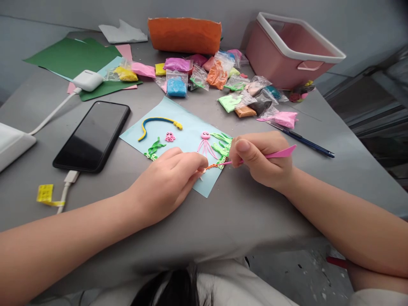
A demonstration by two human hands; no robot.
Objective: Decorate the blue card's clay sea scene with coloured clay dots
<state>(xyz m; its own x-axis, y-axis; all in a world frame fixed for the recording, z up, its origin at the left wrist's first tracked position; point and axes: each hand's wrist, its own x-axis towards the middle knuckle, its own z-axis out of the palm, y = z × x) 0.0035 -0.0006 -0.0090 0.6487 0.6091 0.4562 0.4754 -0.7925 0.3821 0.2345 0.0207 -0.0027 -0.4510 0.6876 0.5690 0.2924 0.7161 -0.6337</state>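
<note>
A light blue card [188,123] lies on the grey table [248,212] with clay figures on it: a blue and yellow curved strip [156,122], two pink jellyfish [204,138], green seaweed [223,146] and an orange beaded strip [213,166]. My right hand [259,159] is closed around a pink modelling tool [280,153], its tip at the orange strip. My left hand [170,180] rests on the card's near edge, fingertips pinched together by the orange strip; what they hold is hidden.
A black phone [94,134] on a charging cable lies left of the card. White earbud case [87,80], green paper [70,55], several bagged clay pieces [219,74], an orange pouch [185,35], a pink bin [287,49] and a dark pen [307,142] stand behind.
</note>
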